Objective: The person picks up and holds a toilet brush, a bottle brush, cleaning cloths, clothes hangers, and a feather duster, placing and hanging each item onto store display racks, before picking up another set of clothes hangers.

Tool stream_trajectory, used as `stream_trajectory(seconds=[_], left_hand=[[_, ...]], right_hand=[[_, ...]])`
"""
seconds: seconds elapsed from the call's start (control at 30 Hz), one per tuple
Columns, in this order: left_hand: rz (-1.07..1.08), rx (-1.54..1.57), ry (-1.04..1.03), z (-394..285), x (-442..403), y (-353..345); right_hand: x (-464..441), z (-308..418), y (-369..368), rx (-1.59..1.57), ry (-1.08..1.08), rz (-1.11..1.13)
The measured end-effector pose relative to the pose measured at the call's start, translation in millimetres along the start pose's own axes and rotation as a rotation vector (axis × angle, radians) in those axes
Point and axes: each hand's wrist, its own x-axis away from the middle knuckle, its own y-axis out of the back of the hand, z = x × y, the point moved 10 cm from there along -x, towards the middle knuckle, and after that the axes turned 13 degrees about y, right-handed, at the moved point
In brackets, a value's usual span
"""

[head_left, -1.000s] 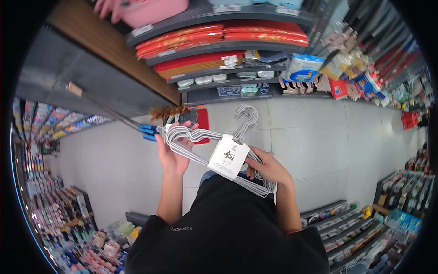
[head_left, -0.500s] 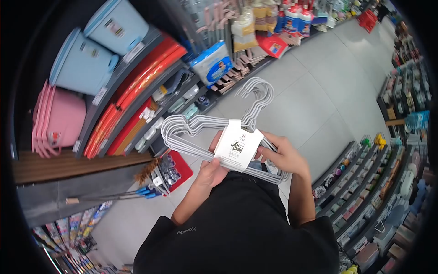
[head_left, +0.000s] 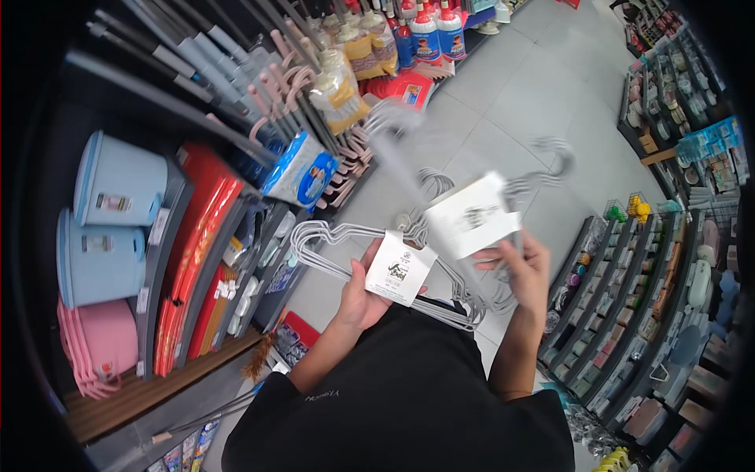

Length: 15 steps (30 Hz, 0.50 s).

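My left hand (head_left: 363,295) is closed around a pack of grey-white clothes hangers (head_left: 401,270), its thumb on the white printed paper band. This pack lies low in front of my black shirt, hooks pointing away from me. My right hand (head_left: 521,271) grips a second pack of hangers (head_left: 470,216) by its lower bar and paper band. That pack is tilted and raised to the right, partly over the first, and its ends are smeared by motion. Some of the right fingers are hidden behind the band.
To the left, shelves hold blue bins (head_left: 118,189), pink basins (head_left: 102,342) and red packages (head_left: 197,228). Mops and poles (head_left: 291,86) hang ahead, beside a blue-and-white packet (head_left: 301,171). Another shelf rack (head_left: 621,299) with small goods stands on the right. Grey tiled floor (head_left: 503,94) runs between.
The hangers held together in both hands are now two packs. My right hand has moved up and right with one, while my left keeps the other. The view has turned to the right.
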Motion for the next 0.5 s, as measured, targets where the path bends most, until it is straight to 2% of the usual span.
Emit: stream_trajectory(seconds=[0.13,0.23,0.3,0.37,0.4,0.5], left_hand=[[0.069,0.010,0.066,-47,-81,-5],[0.139,-0.036,0.095,-84,-138,-26],[0.159,-0.062,0.128,-100,-172,-36],[0.151,-0.083,0.172,-107,-205,-43],[0.155,-0.110,0.190,-110,-221,-52],[0.244,-0.140,0.230,-109,-264,-78]], right_hand=[[-69,45,59,-0.021,0.276,-0.167],[-94,67,96,-0.081,0.439,-0.617],[-117,61,104,-0.131,0.428,-0.341],[-140,75,74,-0.201,0.425,-0.141],[-146,71,78,-0.202,0.413,-0.281],[-153,42,108,-0.209,0.291,-0.376]])
